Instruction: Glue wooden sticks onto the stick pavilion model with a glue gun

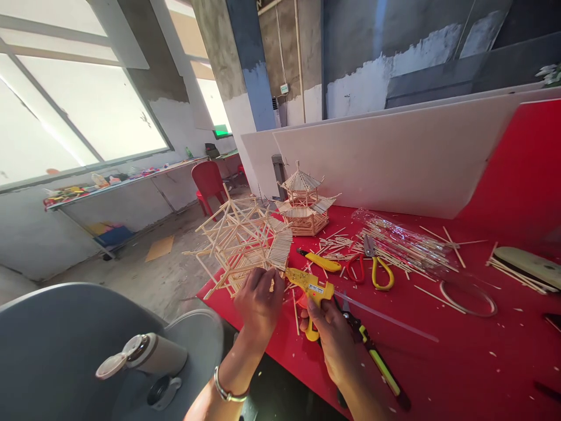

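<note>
My left hand [258,301] is closed on the lower edge of a large stick roof frame [243,240] that overhangs the red table's [460,351] left corner. My right hand [331,336] grips a yellow glue gun [309,287] by its handle. The gun's nozzle points left at the frame, right beside my left fingers. A finished small stick pagoda [304,202] stands just behind the frame.
Yellow-handled pliers [319,261], red and yellow scissors [372,266], a plastic bag of sticks [407,242], loose sticks and a green-handled knife [377,356] lie on the table. White boards [394,158] lean behind. A grey chair with a flask [144,354] stands at the lower left.
</note>
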A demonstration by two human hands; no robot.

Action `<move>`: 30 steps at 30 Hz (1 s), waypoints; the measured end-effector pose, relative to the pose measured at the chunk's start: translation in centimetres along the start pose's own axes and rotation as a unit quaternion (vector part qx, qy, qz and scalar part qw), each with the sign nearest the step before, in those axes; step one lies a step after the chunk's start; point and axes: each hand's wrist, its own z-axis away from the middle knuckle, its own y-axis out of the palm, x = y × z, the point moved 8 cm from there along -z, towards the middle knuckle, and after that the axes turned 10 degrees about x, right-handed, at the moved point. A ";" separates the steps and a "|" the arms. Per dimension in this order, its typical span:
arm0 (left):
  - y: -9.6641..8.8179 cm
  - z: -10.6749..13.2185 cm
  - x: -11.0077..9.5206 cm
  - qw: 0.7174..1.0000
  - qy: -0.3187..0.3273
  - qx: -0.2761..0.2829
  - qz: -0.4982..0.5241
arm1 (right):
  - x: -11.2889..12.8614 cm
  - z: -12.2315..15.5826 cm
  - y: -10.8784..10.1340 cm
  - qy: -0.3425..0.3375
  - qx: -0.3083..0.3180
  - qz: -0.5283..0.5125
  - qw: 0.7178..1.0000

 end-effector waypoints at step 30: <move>-2.2 -1.1 2.8 0.962 -0.150 0.005 0.226 | 0.2 0.1 -0.1 -0.005 -0.011 0.013 1.000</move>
